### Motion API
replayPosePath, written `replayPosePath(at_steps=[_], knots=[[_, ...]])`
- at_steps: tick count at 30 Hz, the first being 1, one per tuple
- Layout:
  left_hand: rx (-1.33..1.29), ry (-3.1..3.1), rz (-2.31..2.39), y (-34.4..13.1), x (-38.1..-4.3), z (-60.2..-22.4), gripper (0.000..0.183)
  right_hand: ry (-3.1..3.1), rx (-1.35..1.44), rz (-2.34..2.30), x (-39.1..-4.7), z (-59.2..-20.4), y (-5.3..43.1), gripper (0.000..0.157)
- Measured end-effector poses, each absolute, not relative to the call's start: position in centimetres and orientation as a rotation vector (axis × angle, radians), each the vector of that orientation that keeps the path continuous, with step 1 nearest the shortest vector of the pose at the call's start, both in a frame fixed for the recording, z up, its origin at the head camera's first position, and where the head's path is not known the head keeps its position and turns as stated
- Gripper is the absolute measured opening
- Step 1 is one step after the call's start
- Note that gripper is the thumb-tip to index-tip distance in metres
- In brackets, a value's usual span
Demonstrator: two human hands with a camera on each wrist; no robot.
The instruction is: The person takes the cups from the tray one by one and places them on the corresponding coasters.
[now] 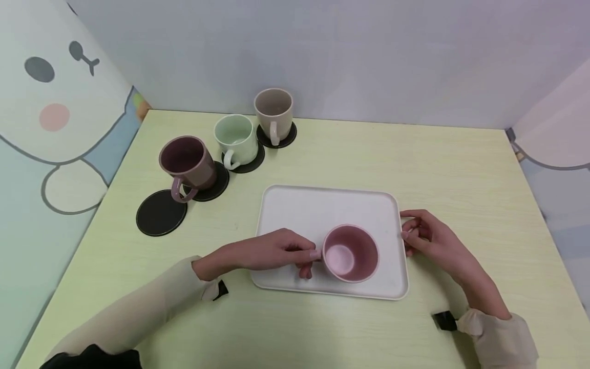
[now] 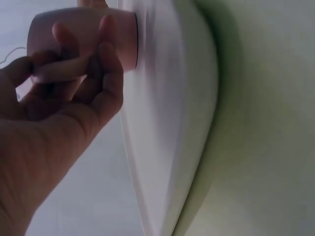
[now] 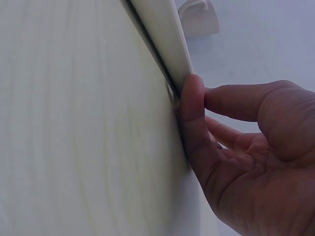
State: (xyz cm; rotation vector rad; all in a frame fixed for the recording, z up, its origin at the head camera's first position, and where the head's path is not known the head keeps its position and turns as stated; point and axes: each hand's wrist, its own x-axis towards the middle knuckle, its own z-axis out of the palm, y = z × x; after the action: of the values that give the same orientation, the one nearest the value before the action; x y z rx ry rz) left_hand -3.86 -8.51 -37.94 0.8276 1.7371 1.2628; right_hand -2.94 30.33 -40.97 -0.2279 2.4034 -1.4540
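A pink mug stands on the white rectangular tray, toward its right front. My left hand reaches over the tray from the left and pinches the mug's handle between thumb and fingers. The mug's base sits against the tray surface in the left wrist view. At the tray's right edge, my right hand has its fingers bent, with thumb and fingertips right at the rim. Close up, in the right wrist view, a fingertip meets the tray's edge.
Behind and left stand a dark mauve mug, a pale green mug and a beige mug, each on a black coaster. Another black coaster lies bare nearer the left edge. A wall rises behind the wooden table.
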Motion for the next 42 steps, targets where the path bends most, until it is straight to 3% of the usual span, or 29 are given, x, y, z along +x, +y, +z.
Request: replayPosePath(at_steps=[25, 42], knots=[[0.641, 1.851, 1.563, -11.2, -0.4, -37.7, 0.040, 2.401, -0.237, -1.445, -3.2, -40.9, 30.0, 0.046], [0.493, 2.069, 1.748, -17.0, 3.4, -35.7, 0.034, 2.408, -0.239, -1.443, -2.9, -41.1, 30.4, 0.047]])
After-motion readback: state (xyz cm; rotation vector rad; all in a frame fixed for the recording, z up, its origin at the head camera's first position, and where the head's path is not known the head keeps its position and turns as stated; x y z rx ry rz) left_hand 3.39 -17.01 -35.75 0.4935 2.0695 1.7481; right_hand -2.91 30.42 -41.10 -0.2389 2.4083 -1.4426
